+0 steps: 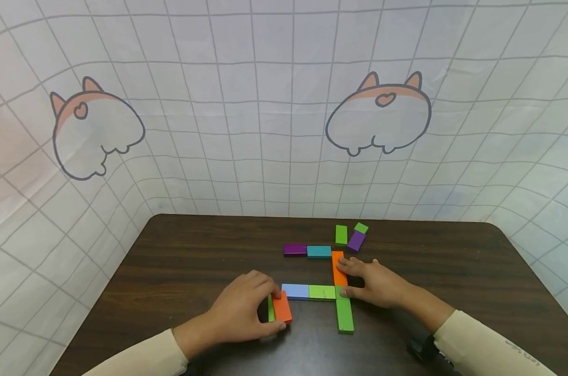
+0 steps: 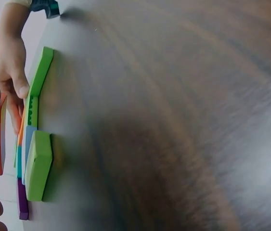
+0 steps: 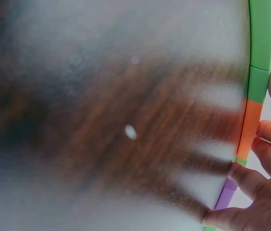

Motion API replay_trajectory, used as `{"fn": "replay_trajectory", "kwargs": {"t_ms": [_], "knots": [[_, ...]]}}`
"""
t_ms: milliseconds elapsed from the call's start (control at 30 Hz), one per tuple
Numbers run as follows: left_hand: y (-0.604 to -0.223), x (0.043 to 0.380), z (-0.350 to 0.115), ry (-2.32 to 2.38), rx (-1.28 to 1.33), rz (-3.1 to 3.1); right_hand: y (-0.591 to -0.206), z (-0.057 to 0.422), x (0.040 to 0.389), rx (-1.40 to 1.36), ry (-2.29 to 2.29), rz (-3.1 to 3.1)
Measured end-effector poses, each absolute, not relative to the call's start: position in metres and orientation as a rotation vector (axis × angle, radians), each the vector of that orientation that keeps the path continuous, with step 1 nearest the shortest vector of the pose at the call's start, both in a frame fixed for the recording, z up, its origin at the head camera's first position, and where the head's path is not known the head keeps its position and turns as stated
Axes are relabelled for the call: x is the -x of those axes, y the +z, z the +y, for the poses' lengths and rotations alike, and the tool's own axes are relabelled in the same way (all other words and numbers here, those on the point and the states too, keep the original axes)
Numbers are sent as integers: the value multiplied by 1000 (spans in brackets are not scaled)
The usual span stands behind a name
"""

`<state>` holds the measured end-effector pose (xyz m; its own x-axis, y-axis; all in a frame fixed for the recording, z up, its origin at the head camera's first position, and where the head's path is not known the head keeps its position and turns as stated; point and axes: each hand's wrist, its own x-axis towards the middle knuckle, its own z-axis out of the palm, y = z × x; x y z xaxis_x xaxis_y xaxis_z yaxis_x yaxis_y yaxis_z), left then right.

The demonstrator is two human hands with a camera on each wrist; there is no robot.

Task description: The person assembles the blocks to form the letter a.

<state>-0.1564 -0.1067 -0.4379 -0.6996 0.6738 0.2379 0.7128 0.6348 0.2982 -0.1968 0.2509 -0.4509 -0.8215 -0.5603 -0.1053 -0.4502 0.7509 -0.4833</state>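
My left hand (image 1: 244, 308) pinches an orange-red block (image 1: 282, 308) between thumb and fingers. In the left wrist view this block is lifted off the table, with a green block (image 2: 40, 163) lying close by. Beside it a light blue block (image 1: 295, 291) and a lime block (image 1: 321, 292) form a row. That row meets a column of an orange block (image 1: 338, 266) and green pieces (image 1: 344, 317). My right hand (image 1: 380, 284) rests at the column's right side, its extended fingers touching the orange block and its thumb on the green.
A teal block (image 1: 319, 252) and a dark purple block (image 1: 295, 250) extend left from the column's top. Beyond it lie a loose green block (image 1: 341, 235), a purple block (image 1: 356, 241) and a small green block (image 1: 361, 227). A white checked curtain (image 1: 265, 115) surrounds the dark wooden table (image 1: 194, 245).
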Motion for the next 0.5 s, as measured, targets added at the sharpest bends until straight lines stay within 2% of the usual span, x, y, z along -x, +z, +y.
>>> {"fn": "replay_trajectory", "kwargs": {"t_ms": [500], "knots": [[-448, 136, -110, -563, 1194, -2702, -452, 251, 197, 799, -661, 2703]]}}
